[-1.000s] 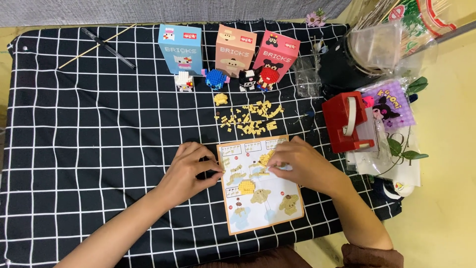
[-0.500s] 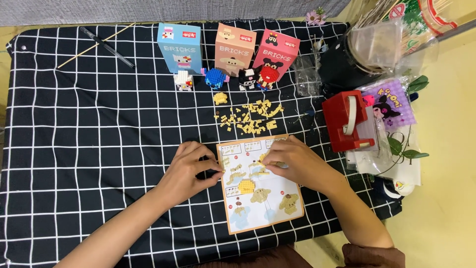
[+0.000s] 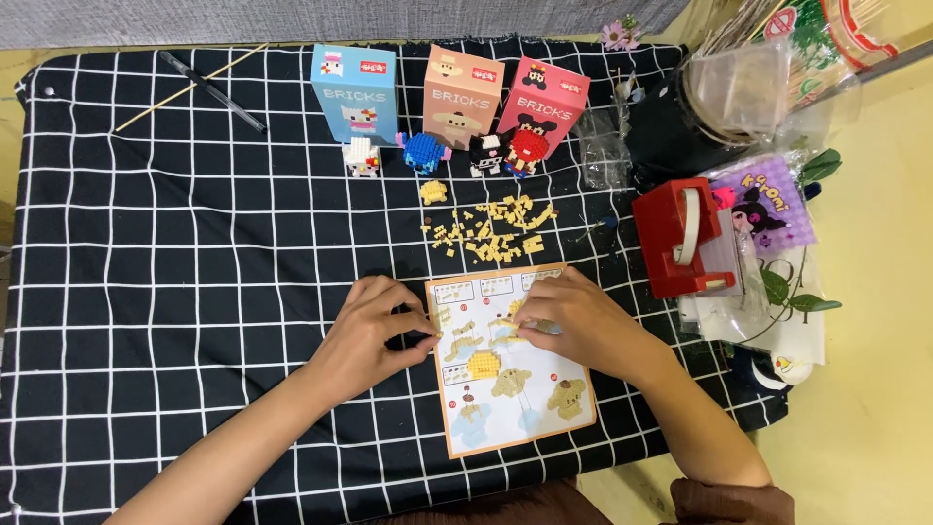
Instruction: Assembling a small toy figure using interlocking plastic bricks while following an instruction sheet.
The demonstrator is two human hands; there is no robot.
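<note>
Table under a black checked cloth, with three tall boxes at the far edge, shut, contents unseen; a clear bag at right, contents unclear. Instruction sheet in the same spot as before, loose yellow bricks beyond it. Left hand unmoved, fingers bent on the sheet's edge; right hand slid slightly left across the sheet, grip narrow, pinched on a small yellow piece.

Three upright rectangular boxes stand in a row beyond the instruction sheet under my hands: a blue box at far left, a tan box in the middle, a pink box at right — each with a cartoon figure on its front. Right of the sheet, well apart, lies a purple printed packet — flat, with a dark cartoon character.
</note>
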